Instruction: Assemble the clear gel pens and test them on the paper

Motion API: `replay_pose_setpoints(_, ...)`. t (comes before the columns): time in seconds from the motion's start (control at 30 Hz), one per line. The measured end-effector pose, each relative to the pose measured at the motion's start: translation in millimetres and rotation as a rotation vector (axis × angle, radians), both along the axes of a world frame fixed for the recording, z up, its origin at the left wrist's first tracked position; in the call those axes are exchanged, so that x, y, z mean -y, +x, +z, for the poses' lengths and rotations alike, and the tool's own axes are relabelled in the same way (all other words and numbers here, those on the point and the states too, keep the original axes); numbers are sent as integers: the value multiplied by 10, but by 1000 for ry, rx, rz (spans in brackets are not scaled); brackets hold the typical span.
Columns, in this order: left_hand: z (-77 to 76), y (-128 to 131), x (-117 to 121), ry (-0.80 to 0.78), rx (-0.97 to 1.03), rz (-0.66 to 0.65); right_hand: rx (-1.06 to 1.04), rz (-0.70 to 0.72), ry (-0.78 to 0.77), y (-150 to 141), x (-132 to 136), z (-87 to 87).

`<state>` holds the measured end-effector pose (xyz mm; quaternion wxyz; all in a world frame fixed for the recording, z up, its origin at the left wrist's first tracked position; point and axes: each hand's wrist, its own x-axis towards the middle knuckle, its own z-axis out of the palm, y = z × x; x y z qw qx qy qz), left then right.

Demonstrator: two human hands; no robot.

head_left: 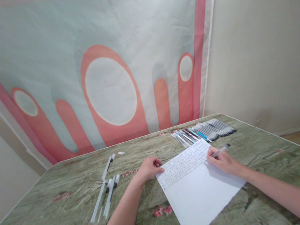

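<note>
A white sheet of paper lies at a slant on the table, its upper part covered with rows of small dark handwriting. Gripped in my right hand is a pen with a clear barrel and a dark end pointing up to the right. Its tip meets the sheet near the right end of the lowest written rows. My left hand rests at the sheet's upper left corner, thumb on the paper's edge and fingers curled.
Behind the sheet lies a long row of pens, mostly clear, with a few coloured ones. Several loose pens and clear tubes lie left of my left arm. A small white piece sits farther back. A printed cloth hangs behind the wood-patterned table.
</note>
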<state>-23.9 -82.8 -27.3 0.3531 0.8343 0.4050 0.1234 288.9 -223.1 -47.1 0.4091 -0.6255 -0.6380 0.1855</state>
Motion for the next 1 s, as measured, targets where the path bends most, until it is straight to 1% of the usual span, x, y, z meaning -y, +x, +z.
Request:
replay_pose_setpoints(0.2, -9, 3, -12, 10, -5, 1, -50, -14, 30, -26, 10, 46)
replay_pose_setpoints(0.3, -16, -1, -17, 15, -7, -3, -39, -7, 27, -29, 14, 61)
replay_pose_setpoints(0.53, -35, -6, -25, 9, -6, -3, -30, -23, 32, -35, 18, 64)
replay_pose_setpoints(0.8, -33, -9, -27, 26, -8, -13, -26, -11, 17, -19, 9, 48)
replay_pose_setpoints(1.0, 32, 10, 25, 21, -21, 10, -102, -95, -74, -13, 2, 71)
